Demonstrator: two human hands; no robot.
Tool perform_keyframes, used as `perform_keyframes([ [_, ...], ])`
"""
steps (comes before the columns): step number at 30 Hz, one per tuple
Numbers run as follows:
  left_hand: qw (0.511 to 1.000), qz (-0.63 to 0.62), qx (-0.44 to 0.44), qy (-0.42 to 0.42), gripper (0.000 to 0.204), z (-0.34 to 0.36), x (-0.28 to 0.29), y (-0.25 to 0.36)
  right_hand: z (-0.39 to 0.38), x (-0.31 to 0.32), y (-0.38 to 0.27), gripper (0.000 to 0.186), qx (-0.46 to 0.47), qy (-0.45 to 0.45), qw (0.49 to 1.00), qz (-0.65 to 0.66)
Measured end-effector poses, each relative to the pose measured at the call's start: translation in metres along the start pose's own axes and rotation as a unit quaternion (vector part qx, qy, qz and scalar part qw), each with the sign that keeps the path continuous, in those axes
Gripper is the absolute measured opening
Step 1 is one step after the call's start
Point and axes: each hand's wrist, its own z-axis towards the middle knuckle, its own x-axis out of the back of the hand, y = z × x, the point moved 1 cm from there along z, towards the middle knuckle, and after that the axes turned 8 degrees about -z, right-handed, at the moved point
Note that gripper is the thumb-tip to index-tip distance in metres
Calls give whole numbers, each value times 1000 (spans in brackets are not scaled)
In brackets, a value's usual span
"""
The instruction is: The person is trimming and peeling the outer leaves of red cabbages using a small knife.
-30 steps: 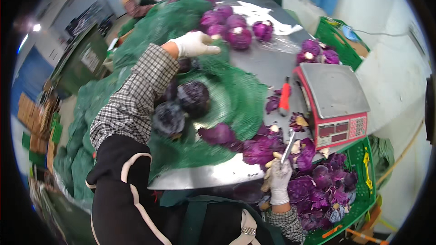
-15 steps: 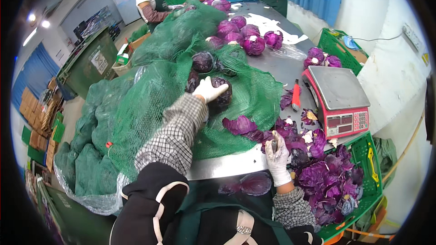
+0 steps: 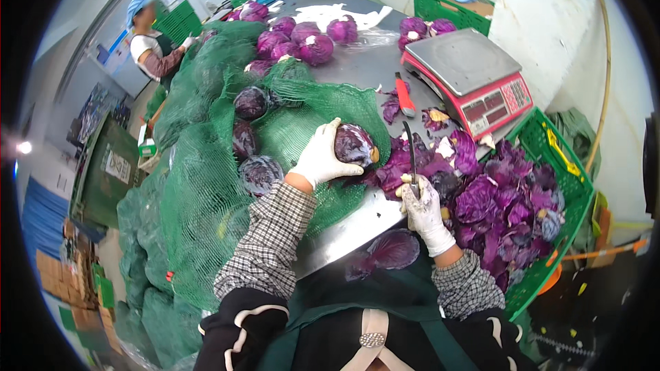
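Note:
My left hand (image 3: 320,158), in a white glove, is closed around a red cabbage (image 3: 352,144) with its pale stem end turned to the right. The cabbage is over the opened green mesh bag (image 3: 295,127). In my gloved right hand (image 3: 427,216) is a knife (image 3: 412,151), its dark, curved blade pointing up and away from me. Loose purple cabbage leaves (image 3: 405,161) lie on the table just beyond that hand. More cabbages, among them a dull one (image 3: 261,174), rest in the mesh left of my left hand.
A green crate (image 3: 574,213) of trimmed leaves stands at right, beside a red scale (image 3: 474,82) and a red-handled tool (image 3: 404,96). Trimmed cabbages (image 3: 302,45) sit farther up the metal table. Full mesh bags (image 3: 148,233) are piled at left. Two people work at the far end.
My left hand has brought the cabbage rightward out of the mesh bag, closer to the knife. The knife's blade now shows plainly. The whole view has turned to the right.

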Motion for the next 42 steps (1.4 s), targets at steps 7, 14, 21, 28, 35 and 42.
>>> perform_keyframes([
  [7,990,7,12,138,109,-32,-25,6,38,-37,-21,33,-193,-96,973,83],
  [14,985,13,18,172,102,-71,-3,58,5,-28,-63,38,-23,-79,990,110],
  [21,984,-110,139,23,77,-70,-29,78,-26,21,-50,27,-84,-66,994,27],
  [28,965,-238,110,-4,81,-55,-45,62,-47,38,-31,29,118,-18,956,-269],
  [35,976,-198,95,-13,78,-56,-53,64,-58,38,-48,28,147,-35,869,-471],
  [42,989,-127,71,1,80,-51,-54,67,-35,29,-43,15,84,-75,833,-541],
])
